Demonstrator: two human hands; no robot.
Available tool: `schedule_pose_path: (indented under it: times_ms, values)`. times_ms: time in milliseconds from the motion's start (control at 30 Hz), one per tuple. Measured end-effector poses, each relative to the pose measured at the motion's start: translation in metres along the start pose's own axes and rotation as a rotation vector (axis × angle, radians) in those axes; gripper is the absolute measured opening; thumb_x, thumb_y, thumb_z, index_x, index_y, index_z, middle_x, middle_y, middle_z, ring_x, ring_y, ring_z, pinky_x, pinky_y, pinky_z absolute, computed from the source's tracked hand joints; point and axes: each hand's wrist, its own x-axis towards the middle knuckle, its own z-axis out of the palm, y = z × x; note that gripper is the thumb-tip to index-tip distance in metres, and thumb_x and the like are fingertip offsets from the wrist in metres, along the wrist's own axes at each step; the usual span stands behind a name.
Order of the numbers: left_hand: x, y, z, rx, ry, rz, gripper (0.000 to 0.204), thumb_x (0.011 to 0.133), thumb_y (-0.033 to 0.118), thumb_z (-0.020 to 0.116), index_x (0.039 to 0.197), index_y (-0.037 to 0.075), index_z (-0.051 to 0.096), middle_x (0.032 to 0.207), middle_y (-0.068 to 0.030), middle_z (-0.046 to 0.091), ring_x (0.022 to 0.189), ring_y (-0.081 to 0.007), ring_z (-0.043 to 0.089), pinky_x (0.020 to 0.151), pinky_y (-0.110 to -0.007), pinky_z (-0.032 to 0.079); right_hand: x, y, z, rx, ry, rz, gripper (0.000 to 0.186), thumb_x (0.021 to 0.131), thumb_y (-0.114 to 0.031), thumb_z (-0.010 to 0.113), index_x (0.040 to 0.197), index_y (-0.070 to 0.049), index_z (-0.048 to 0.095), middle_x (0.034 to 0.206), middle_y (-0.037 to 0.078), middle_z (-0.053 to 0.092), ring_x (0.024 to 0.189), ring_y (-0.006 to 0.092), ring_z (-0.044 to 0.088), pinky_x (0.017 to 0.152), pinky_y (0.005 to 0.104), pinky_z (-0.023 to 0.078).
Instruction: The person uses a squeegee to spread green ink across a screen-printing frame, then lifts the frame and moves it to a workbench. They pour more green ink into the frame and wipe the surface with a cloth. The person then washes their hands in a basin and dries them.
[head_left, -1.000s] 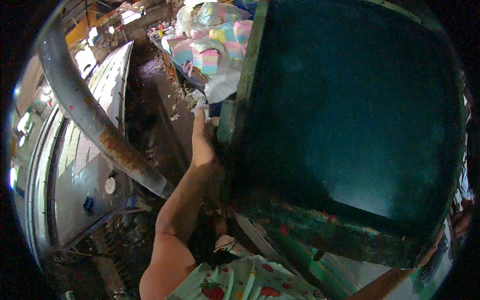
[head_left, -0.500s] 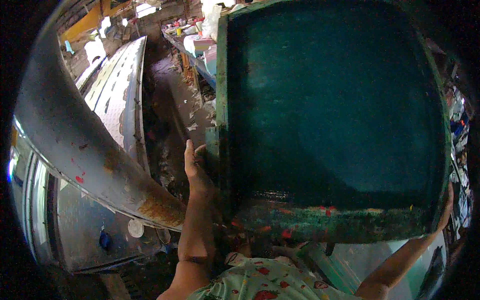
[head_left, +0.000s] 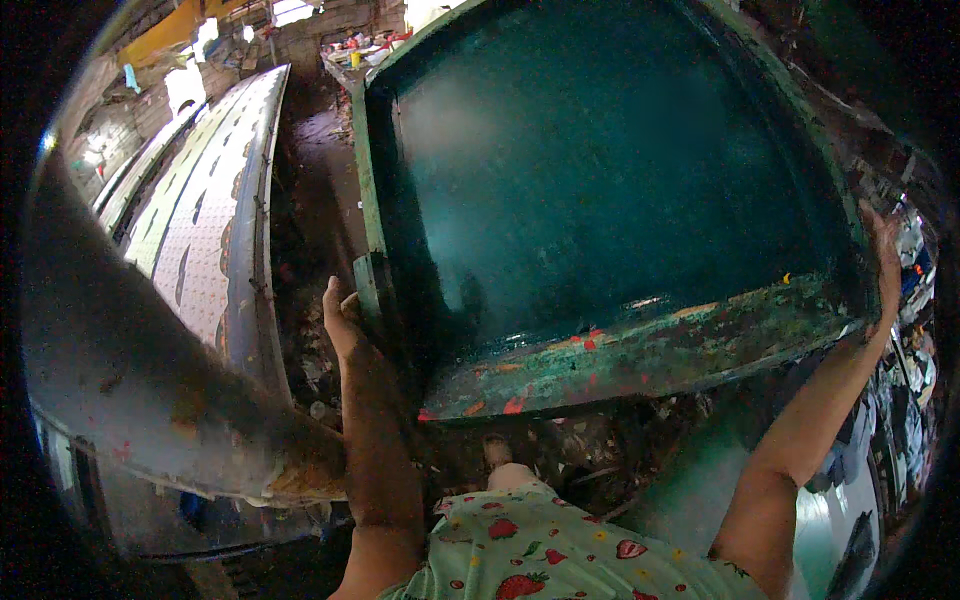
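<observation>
A large screen-printing frame [head_left: 600, 190] with a dark teal mesh and green, paint-stained wooden sides fills the middle of the view. It hangs tilted in front of me, its right side turned farther away than its left. My left hand [head_left: 345, 312] grips the left side by a small wooden block, thumb up, its other fingers partly hidden behind the wood. On the right edge, my right hand [head_left: 882, 255] wraps round the frame's side near its near corner. Red and orange paint spots mark the near wooden bar [head_left: 640, 350].
At left runs a long table [head_left: 215, 220] with pale patterned fabric on it. A big grey curved surface [head_left: 130, 330] with rust stands nearer. Cluttered things lie on a far table [head_left: 355, 55]. Scraps are heaped along the right [head_left: 915, 370]; a pale green panel [head_left: 700, 490] stands below.
The frame has swung counterclockwise and shifted left, its right side going farther away. My right hand has moved up with it, and my left hand slightly left. Both keep their grip.
</observation>
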Motion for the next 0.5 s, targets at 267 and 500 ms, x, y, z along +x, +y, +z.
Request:
schedule_pose_path:
  times_ms: [267,500]
  values:
    - [0.096,-0.019,-0.018,0.206,0.241,0.431,0.073,0.1,0.064,0.064,0.12,-0.005,0.076,0.103,-0.0173,0.08,0.088,-0.03,0.076,0.083,-0.04,0.062,0.128,0.08,-0.033,-0.337,-0.087,-0.06,0.058,0.119,-0.039,0.043,0.158,0.001,0.058,0.157,0.013,0.063,0.144,0.0257,0.059,0.13,0.0384,0.034]
    - [0.101,0.035,0.017,0.127,0.239,0.069,0.062,0.106,0.054,0.059,0.121,-0.003,0.077,0.1,-0.0146,0.079,0.082,-0.0272,0.075,0.077,-0.041,0.061,0.114,0.078,0.181,-0.318,-0.25,-0.261,0.046,0.11,-0.032,0.061,0.142,-0.002,0.073,0.132,0.01,0.077,0.12,0.0203,0.07,0.109,0.036,0.053]
